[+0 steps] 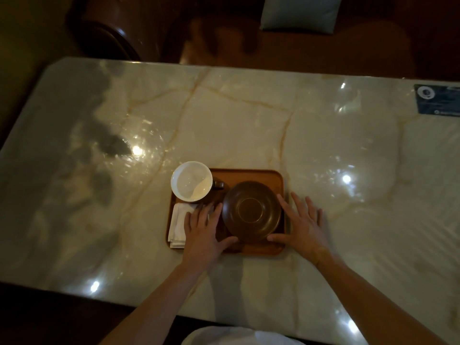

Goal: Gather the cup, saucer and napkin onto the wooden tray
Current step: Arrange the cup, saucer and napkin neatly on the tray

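Observation:
A wooden tray point(251, 174) lies on the marble table near me. On it stand a cup point(191, 181), white inside with a dark handle, at the back left, and a brown saucer point(252, 210) on the right. A folded white napkin point(178, 225) lies at the tray's front left. My left hand point(204, 229) rests flat, fingers spread, partly over the napkin, thumb touching the saucer's near rim. My right hand point(302, 225) lies flat at the tray's right edge, thumb by the saucer's front. Neither hand holds anything.
The glossy marble table point(249, 115) stretches wide on both sides. A dark blue card point(439, 99) lies at its far right edge. Dark wooden seating point(112, 33) and a pale cushion point(300, 12) stand beyond the far edge.

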The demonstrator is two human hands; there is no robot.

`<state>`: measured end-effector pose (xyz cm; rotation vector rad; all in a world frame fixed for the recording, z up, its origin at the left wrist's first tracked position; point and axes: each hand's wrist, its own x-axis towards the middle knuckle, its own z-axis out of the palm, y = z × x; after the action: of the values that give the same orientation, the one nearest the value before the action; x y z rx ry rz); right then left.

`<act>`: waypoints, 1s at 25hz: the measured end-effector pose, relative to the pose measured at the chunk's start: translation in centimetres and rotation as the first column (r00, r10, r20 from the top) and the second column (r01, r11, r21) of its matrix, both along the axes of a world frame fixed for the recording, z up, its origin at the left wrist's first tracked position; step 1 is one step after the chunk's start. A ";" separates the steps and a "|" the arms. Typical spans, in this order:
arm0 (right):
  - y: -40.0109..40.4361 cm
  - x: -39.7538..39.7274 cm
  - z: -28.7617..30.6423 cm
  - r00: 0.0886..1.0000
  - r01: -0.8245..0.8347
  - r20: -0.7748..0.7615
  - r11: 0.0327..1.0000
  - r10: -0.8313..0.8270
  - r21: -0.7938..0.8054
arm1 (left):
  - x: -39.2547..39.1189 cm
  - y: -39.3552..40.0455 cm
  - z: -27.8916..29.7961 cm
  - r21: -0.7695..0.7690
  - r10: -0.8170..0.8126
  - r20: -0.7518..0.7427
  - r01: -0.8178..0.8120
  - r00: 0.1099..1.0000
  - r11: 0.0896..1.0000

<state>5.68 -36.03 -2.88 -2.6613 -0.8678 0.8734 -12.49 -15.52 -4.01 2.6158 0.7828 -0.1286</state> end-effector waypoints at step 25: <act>1.2 -1.7 -0.3 0.994 0.106 -0.038 0.994 -0.104 0.042 | 0.3 0.7 0.1 -0.020 0.004 -0.036 -0.004 0.999 1.000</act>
<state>4.01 -34.80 -3.15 -2.6189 -0.7231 0.8641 -12.22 -14.82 -3.93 2.5995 0.7947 -0.1816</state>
